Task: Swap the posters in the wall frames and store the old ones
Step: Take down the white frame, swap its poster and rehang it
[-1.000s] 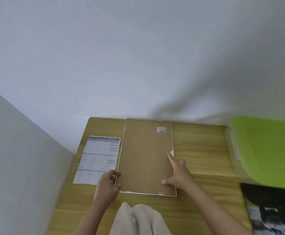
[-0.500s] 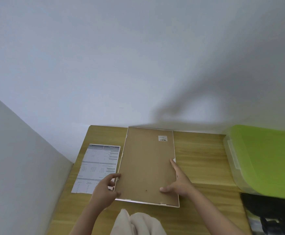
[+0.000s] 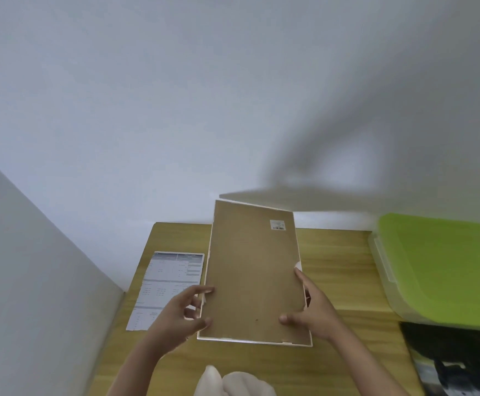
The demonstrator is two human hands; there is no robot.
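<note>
Brown frame back (image 3: pixel 253 275) with white rim and white barcode label (image 3: pixel 277 224); yellowish wood-grain desk (image 3: pixel 338 261); grey-and-white printed sheet (image 3: pixel 170 284); lime-green lid (image 3: pixel 444 267).

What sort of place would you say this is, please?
Probably a plain room at home or in an office: a wooden table set in a bare white wall corner, with a lidded storage box and a printed sheet.

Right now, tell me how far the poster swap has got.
Done: one frame is off the wall, its brown back facing up. In hand: the left hand and right hand grip its two long sides, its far end lifted off the wooden table. A printed sheet lies beside it. Left: the back looks unopened; the green-lidded storage box is closed.
</note>
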